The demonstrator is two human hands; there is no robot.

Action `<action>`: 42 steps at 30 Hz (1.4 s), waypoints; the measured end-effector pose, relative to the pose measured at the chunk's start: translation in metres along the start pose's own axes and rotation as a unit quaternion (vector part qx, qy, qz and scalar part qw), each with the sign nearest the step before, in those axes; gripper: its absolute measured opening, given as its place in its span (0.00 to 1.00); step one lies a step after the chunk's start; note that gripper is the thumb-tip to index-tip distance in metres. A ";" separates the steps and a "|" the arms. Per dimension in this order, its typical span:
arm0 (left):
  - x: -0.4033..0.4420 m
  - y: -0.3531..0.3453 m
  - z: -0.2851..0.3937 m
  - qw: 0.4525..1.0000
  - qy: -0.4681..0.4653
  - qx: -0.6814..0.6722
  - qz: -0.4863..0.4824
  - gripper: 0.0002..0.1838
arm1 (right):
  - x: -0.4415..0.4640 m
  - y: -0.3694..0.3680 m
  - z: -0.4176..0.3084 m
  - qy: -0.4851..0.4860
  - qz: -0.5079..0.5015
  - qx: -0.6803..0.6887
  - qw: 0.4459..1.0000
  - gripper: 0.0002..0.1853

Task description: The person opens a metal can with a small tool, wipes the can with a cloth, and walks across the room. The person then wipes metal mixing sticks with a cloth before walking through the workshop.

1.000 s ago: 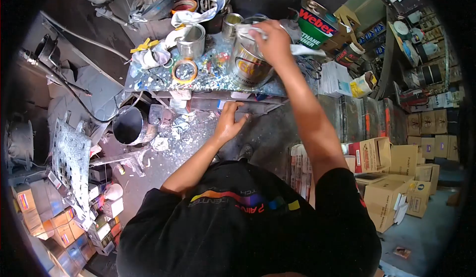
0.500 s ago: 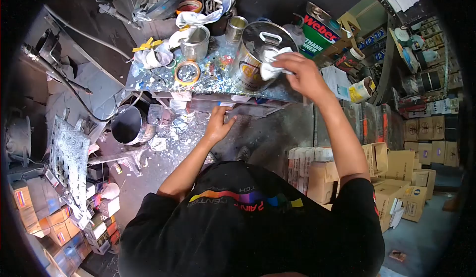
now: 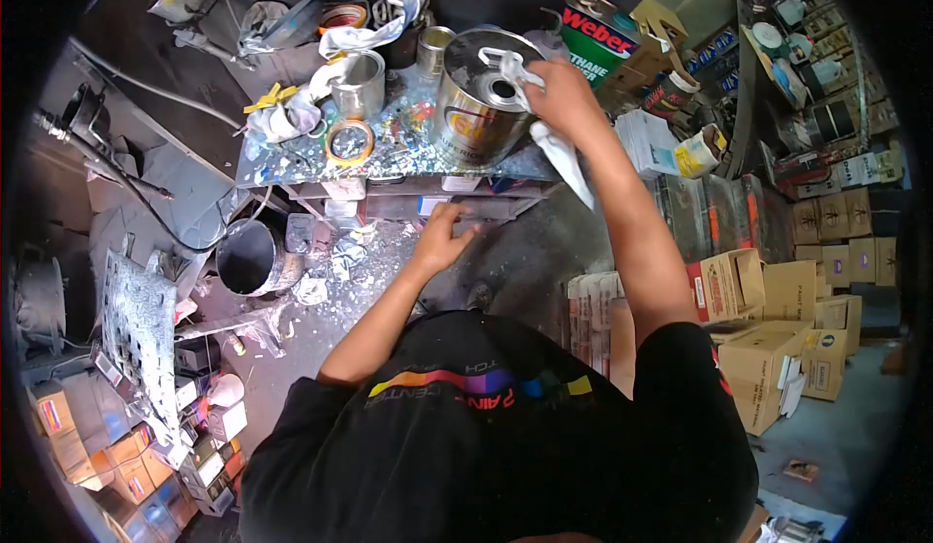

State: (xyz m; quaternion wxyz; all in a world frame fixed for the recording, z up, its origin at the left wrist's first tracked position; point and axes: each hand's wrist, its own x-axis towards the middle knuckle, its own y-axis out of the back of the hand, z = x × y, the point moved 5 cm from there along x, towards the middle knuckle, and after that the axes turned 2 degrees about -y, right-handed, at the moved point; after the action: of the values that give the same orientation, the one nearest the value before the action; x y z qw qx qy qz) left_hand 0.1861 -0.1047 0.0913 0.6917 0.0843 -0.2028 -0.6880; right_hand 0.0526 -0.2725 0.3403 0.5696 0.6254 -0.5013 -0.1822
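Note:
My right hand point(image 3: 564, 99) is closed on a white rag point(image 3: 562, 159) at the right rim of a large metal can point(image 3: 471, 125). One end of the rag hangs below the hand, and another part lies on the can's lid near its handle. A round opening shows in the lid, beside the fingers. The can stands upright on a paint-splattered bench point(image 3: 403, 164). My left hand point(image 3: 444, 240) hovers in front of the bench edge, fingers apart and holding nothing. A roll of tape point(image 3: 349, 157) and an open metal tin point(image 3: 360, 96) stand left of the can.
A Weber thinner tin point(image 3: 595, 37) stands behind the can on the right. More rags point(image 3: 287, 120) lie at the bench's left end. A dark bucket point(image 3: 251, 261) is on the floor at left, and cardboard boxes point(image 3: 777, 349) are stacked at right.
My right hand has moved from in front of the can's upper right side up to its lid rim, and the rag now hangs down longer. The lid opening has come into view.

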 end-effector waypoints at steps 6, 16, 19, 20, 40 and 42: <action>-0.061 0.029 -0.076 0.990 0.129 -0.040 0.039 0.19 | -0.008 0.009 0.029 -0.132 -0.080 0.181 0.971 0.17; -0.040 0.021 -0.069 0.991 0.132 -0.030 -0.017 0.19 | 0.025 -0.016 -0.034 0.160 -0.120 0.105 0.974 0.16; -0.011 0.005 -0.043 0.988 0.124 -0.069 -0.068 0.19 | 0.012 -0.008 -0.019 0.240 -0.216 0.212 0.922 0.15; -0.003 0.000 -0.031 0.983 0.109 -0.126 -0.081 0.22 | 0.009 -0.009 -0.002 0.123 -0.143 0.331 0.925 0.14; 0.124 -0.167 0.159 0.830 0.250 -0.476 -0.149 0.23 | -0.181 -0.092 0.172 -0.308 0.135 0.589 0.735 0.26; 0.142 -0.198 0.152 0.837 0.228 -0.496 -0.042 0.26 | -0.172 -0.086 0.205 -0.272 0.217 0.339 0.874 0.28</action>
State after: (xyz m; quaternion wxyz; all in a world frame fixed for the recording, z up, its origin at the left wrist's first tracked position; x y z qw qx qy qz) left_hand -0.0598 -0.2277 0.1734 0.6377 -0.1072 0.3333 -0.6861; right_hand -0.1493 -0.2506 0.1460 0.1884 0.5816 -0.7905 -0.0358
